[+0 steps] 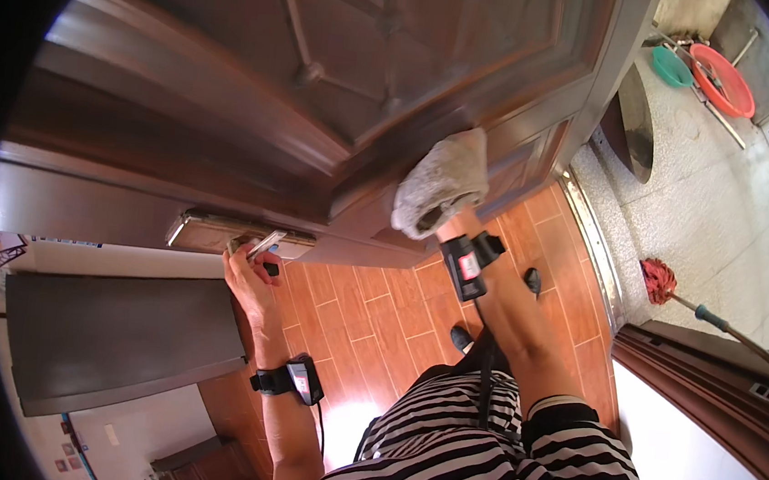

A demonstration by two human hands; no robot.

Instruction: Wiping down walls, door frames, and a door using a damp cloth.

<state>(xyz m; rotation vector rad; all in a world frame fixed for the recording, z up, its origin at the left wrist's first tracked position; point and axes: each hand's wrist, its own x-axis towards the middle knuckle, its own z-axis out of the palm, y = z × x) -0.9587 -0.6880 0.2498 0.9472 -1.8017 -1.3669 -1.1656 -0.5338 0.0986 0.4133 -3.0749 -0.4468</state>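
A dark brown panelled door (229,130) stands in front of me, with raised mouldings. My left hand (251,276) is closed around the lever handle (267,243) on the door's metal lock plate (203,232). My right hand (451,224) is mostly hidden by a greyish cloth (443,176), which lies against the lower part of the door; the wrist comes out below it. How the fingers sit inside or behind the cloth cannot be seen. Both wrists wear black straps with small devices.
Beyond a metal door sill (590,237) at right are a red-headed mop (656,281), a red basin (724,81) and a green basin (672,68). A dark cabinet (122,340) stands at left. Reddish-brown tiles (377,322) cover the floor around my feet.
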